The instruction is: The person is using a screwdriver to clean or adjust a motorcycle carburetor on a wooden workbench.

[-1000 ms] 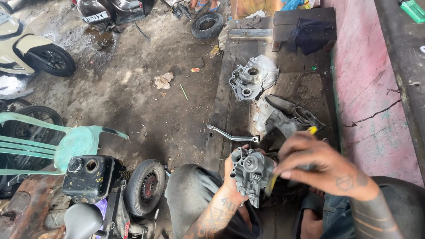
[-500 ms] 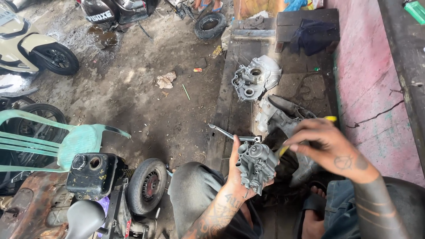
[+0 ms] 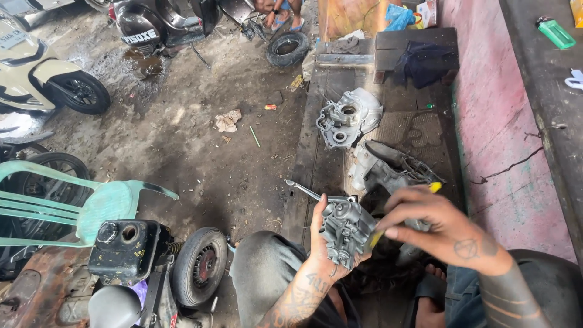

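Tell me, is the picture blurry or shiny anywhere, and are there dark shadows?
Head view: soft, even daylight, no hard shadows; the grey metal carburettor in the left hand is fairly sharp; the right hand with its yellow-handled tool is slightly smeared; wet patches on the dirt floor gleam palely; the green plastic chair bends outward at the wide-lens edge.

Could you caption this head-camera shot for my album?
Left hand grips a grey carburetor while the right hand works a yellow-handled screwdriver on it.
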